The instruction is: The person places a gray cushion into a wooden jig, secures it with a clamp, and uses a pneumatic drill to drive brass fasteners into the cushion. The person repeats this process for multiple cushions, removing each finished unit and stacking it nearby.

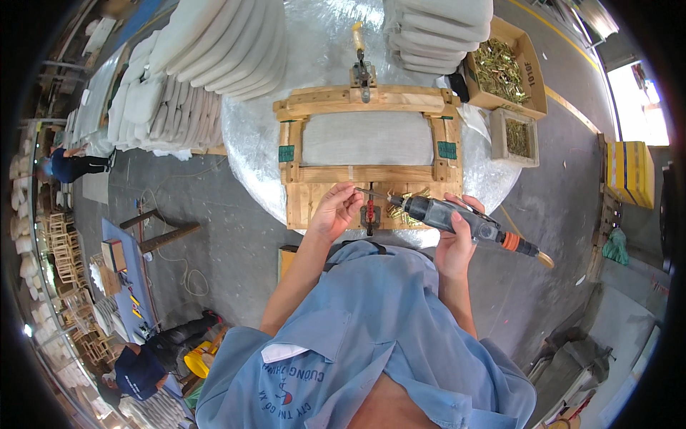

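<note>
My right hand (458,239) is wrapped round a black and grey air screwdriver (439,214) with an orange collar, its long thin bit aimed left. My left hand (337,211) pinches at the far end of that bit; a small piece between the fingertips is too hidden to name. Beyond both hands lies a wooden jig frame (336,174) around a grey padded panel (368,139). A toggle clamp with a yellow handle (359,39) is fixed at its far side, and a red-handled clamp (370,207) at the near side. Loose brass-coloured fasteners (409,204) lie beneath the screwdriver.
The jig rests on a round table covered in clear film (254,143). Stacks of grey padded panels (214,50) rise at the far left and far right (436,32). A cardboard box of fasteners (507,71) and a smaller tray (516,137) stand right. Two people work at left.
</note>
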Demonstrator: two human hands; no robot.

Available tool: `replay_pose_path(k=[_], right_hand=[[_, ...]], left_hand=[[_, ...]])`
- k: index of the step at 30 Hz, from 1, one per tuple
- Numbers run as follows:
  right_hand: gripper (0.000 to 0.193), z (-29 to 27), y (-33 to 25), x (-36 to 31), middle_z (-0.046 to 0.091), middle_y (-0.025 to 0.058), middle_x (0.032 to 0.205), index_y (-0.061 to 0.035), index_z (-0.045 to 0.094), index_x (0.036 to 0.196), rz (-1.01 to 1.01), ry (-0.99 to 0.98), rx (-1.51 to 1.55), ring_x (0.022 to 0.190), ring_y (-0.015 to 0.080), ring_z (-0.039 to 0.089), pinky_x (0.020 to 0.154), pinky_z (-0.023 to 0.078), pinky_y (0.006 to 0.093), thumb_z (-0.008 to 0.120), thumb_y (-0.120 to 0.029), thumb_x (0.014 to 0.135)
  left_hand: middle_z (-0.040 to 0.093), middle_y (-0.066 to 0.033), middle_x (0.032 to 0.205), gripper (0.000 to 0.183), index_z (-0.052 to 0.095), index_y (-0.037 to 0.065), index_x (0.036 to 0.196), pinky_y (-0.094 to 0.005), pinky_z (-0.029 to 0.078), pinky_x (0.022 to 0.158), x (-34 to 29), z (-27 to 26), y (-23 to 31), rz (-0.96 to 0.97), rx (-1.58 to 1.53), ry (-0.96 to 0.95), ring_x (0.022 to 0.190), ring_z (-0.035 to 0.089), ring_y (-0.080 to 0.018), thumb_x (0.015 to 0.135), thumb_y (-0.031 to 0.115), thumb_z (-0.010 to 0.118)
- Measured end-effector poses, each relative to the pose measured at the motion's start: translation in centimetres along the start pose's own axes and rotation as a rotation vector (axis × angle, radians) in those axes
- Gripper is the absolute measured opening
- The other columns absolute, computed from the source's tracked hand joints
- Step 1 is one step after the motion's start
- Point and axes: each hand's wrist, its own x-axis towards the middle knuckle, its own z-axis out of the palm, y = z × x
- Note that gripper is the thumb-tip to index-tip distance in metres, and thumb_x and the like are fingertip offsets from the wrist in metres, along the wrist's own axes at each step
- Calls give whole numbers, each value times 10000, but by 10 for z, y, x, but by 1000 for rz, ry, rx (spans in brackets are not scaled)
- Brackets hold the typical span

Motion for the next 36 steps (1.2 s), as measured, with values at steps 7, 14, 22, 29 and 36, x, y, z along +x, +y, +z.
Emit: replay_pose_path(k=[7, 14, 22, 29, 36], right_hand=[[470, -5, 1, 2, 664, 223, 1351, -83, 507, 1435, 20, -7, -4, 1218, 266, 672, 1067, 564, 414, 660, -86, 991], [451, -15, -1, 11, 692, 204, 1300, -82, 520, 1414, 92, -19, -27, 1166, 262, 700, 1026, 587, 404, 670, -100, 989], [417, -26, -7, 29, 691, 183, 1289, -96, 541, 1403, 201, 56, 7, 1141, 271, 721, 955, 635, 439, 650, -156, 1005], [420, -34, -14, 59, 682, 219, 1310, -59, 546, 1392, -24, 244, -24, 1171, 265, 705, 951, 643, 432, 682, -97, 996], [464, -42, -27, 122, 701, 232, 1289, -3, 573, 1343, -336, 317, -319, 1212, 283, 683, 1096, 538, 426, 770, -4, 924]], left_hand=[[765, -116, 1021, 114, 750, 28, 1132, -345, 674, 893, 3, -4, 14, -58, 280, -14, 986, 770, -224, 1024, 33, 718], [773, -118, 1038, 175, 744, -12, 1177, -346, 666, 889, -5, 8, 34, -160, 648, -40, 955, 769, -208, 1017, 59, 740], [787, -128, 1086, 211, 739, 0, 1200, -359, 644, 862, 6, 19, 32, -201, 784, -85, 962, 768, -222, 1044, 142, 737], [622, 18, 760, 388, 728, 64, 1054, -266, 427, 569, 65, 0, 4, -105, 247, 274, 628, 544, -97, 1100, 441, 648], [579, -76, 661, 414, 767, 66, 1097, -380, 449, 549, 172, 98, -37, 199, 1325, 16, 561, 567, -211, 1118, 438, 586]])
